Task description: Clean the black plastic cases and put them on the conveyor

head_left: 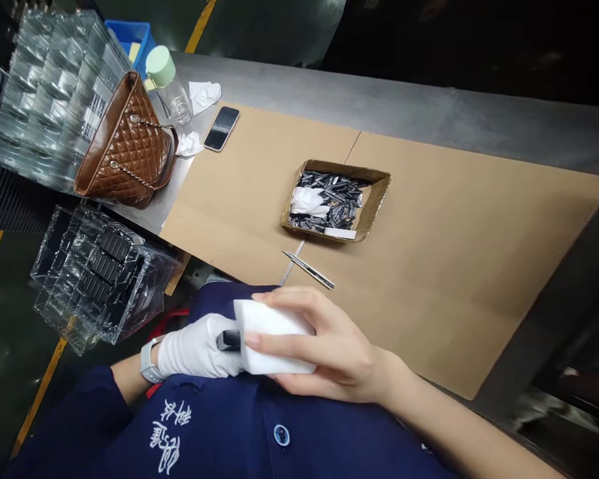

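1. The left hand (197, 346) wears a white glove and grips a small dark piece (228, 340). It is on the near side of the box (377, 199), off to the box's left.
2. The bare right hand (337, 346) grips a white block (274, 332), straight on the near side of the box. The block looks pushed up to the dark piece.
3. To do this well, I think the left hand should pinch tight so nothing slips, while the right hand pushes softly and evenly.
4. It seems best that only the glove and the block touch the dark piece, not bare skin.
5. The block hides one end of the dark piece, so I cannot tell its whole shape, or if the two really touch.
6. The left fingertips are hidden too.
7. In the box, a white cloth (307, 201) covers some dark bits (342, 189), too small to make out.
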Tool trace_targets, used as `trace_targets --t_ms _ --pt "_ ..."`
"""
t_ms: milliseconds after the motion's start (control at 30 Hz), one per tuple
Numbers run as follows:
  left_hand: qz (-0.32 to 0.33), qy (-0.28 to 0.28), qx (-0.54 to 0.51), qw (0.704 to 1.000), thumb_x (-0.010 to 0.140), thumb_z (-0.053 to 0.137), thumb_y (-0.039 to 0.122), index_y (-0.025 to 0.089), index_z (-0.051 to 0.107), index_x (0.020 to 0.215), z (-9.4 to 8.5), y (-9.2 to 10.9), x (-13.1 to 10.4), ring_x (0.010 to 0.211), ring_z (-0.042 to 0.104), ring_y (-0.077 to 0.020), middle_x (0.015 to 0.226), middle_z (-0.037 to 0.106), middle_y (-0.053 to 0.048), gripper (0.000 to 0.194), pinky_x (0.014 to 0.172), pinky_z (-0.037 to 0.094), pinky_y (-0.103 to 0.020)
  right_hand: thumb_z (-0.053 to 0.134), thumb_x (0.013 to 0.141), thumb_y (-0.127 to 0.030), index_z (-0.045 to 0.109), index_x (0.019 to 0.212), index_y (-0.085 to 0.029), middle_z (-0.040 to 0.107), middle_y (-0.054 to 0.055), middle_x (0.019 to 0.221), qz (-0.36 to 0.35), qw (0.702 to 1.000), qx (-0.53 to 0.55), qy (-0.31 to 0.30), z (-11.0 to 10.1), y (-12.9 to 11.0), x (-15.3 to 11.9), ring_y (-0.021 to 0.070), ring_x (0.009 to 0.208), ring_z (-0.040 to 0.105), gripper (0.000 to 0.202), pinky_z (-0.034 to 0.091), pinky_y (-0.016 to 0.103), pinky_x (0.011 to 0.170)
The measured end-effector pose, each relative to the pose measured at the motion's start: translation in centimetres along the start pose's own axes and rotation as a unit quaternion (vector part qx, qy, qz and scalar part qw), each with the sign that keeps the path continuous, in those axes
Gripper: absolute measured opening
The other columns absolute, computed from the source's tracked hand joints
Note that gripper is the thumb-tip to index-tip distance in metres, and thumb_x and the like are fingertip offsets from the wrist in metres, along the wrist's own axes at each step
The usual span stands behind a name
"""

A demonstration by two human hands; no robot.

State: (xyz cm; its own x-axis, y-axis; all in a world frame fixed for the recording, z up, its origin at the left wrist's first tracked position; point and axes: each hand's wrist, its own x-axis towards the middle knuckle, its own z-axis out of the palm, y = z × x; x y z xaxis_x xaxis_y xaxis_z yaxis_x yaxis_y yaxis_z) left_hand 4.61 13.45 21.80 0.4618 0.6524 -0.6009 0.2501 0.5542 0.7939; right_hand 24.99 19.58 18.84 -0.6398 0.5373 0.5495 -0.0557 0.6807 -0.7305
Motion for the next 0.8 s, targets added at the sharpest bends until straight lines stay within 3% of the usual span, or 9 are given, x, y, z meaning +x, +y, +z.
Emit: trace_targets --t_ms 133,233,467,567,667,800 --pt "0.005 0.045 -0.072 0.996 0.077 0.062 0.028 0.009 0.065 0.084 0.2 -0.2 0.0 0.066 0.052 -0.0114 0.077 0.064 -0.004 0.021 0.065 0.047 -0.023 0.054 0.088 -0.025 0.067 0.100 -0.017 0.052 0.012 0.105 0.027 0.999 -0.031 -0.005 -0.4 0.1 0.1 0.0195 0.101 0.055 0.019 0.053 0.030 0.082" --pt "-0.009 0.039 -0.075 0.996 0.074 0.065 0.029 0.008 0.067 0.083 0.3 0.0 0.1 0.066 0.056 -0.0136 0.077 0.066 -0.007 0.023 0.066 0.049 -0.025 0.054 0.088 -0.027 0.067 0.100 -0.019 0.052 0.012 0.107 -0.002 1.000 -0.029 0.002 -0.4 0.2 0.2 0.0198 0.100 0.054 0.020 0.052 0.032 0.083" --pt "-0.034 0.084 -0.061 0.994 0.075 0.063 0.036 0.011 0.067 0.084 0.6 -0.1 0.1 0.069 0.057 -0.0149 0.078 0.067 -0.007 0.027 0.068 0.050 -0.028 0.056 0.086 -0.027 0.065 0.103 -0.019 0.051 0.012 0.106 0.024 0.999 -0.018 0.022 0.1 0.0 -0.2 0.0208 0.102 0.055 0.020 0.053 0.033 0.084" --pt "-0.003 0.097 -0.035 0.995 0.076 0.062 0.039 0.011 0.065 0.080 0.5 -0.3 -0.2 0.061 0.053 -0.0124 0.068 0.062 -0.004 0.028 0.060 0.047 -0.025 0.057 0.085 -0.023 0.062 0.106 -0.022 0.052 0.011 0.107 0.100 0.994 -0.019 0.033 -0.2 0.5 -1.7 0.0203 0.098 0.058 0.021 0.054 0.033 0.080" --pt "0.042 0.078 -0.012 0.996 0.074 0.064 0.040 0.013 0.065 0.084 0.2 -0.4 -0.4 0.060 0.053 -0.0122 0.071 0.061 -0.003 0.028 0.059 0.045 -0.023 0.059 0.082 -0.017 0.057 0.110 -0.025 0.053 0.010 0.108 0.187 0.980 -0.038 0.057 -0.8 1.0 -3.2 0.0210 0.097 0.059 0.029 0.054 0.036 0.079" --pt "0.035 0.019 0.010 0.999 0.078 0.060 0.041 0.016 0.066 0.092 0.0 -0.1 -0.2 0.062 0.054 -0.0119 0.076 0.062 -0.003 0.030 0.060 0.046 -0.022 0.058 0.078 -0.012 0.053 0.110 -0.027 0.051 0.011 0.119 0.166 0.983 -0.003 0.081 -1.2 0.3 -3.2 0.0230 0.109 0.056 0.035 0.053 0.039 0.083"
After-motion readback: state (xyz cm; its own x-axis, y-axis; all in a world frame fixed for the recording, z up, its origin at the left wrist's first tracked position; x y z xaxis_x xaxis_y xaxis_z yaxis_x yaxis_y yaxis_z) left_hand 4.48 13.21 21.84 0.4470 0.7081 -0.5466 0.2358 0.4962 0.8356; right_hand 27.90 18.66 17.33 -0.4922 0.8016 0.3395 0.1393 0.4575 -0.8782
